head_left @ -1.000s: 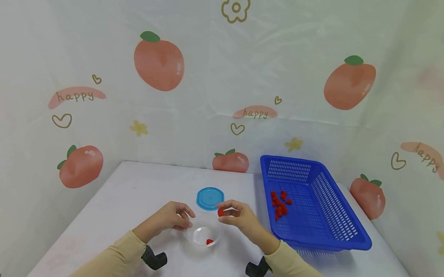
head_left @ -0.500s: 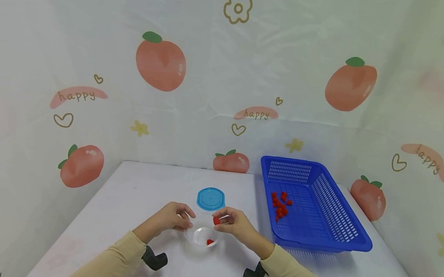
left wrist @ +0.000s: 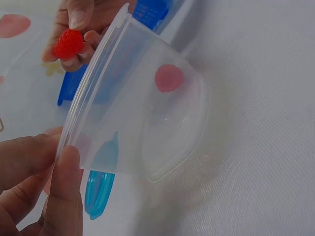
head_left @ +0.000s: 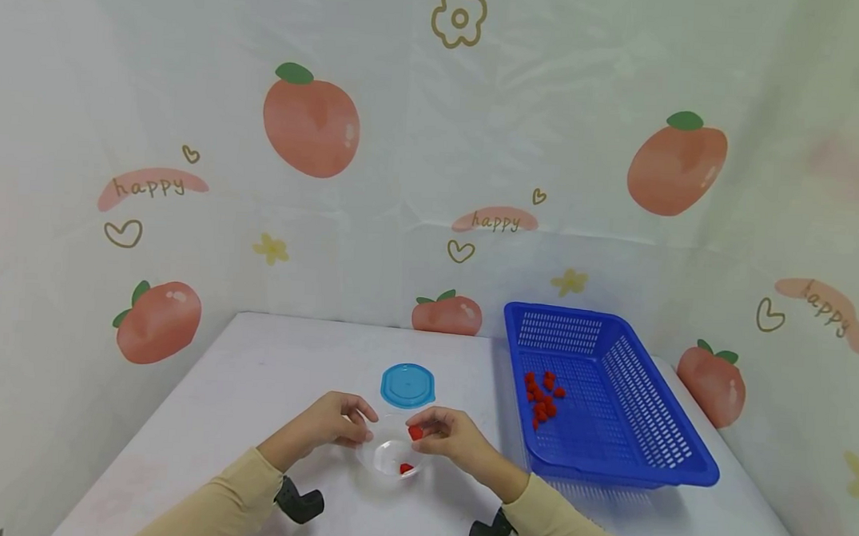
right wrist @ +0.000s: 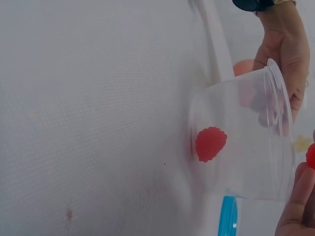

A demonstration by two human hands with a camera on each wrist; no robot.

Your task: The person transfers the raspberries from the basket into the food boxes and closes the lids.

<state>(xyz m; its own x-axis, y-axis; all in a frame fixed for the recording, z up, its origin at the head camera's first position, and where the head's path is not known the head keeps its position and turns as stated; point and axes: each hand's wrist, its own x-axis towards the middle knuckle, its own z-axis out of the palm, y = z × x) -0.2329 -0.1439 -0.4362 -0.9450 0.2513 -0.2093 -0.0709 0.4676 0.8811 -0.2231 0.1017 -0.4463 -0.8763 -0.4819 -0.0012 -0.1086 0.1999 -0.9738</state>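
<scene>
A clear plastic container (head_left: 376,460) stands on the white table, with one raspberry (right wrist: 211,144) lying on its bottom. My left hand (head_left: 334,418) pinches the container's rim at its left side, thumb and fingers on either side of the wall, as the left wrist view shows. Between the thumb and fingertips of my right hand (head_left: 458,441) is a second red raspberry (left wrist: 69,44), held over the container's right rim. Several more raspberries (head_left: 541,398) lie in the blue basket (head_left: 625,396) on the right.
Just behind the container lies a round blue lid (head_left: 407,385), flat on the table (head_left: 311,351). The basket's tall slatted walls rise to the right of my right forearm. A printed curtain (head_left: 406,139) hangs behind the table.
My right hand has moved left and slightly down, bringing its raspberry from beside the lid to over the container. My left hand has stayed at the rim.
</scene>
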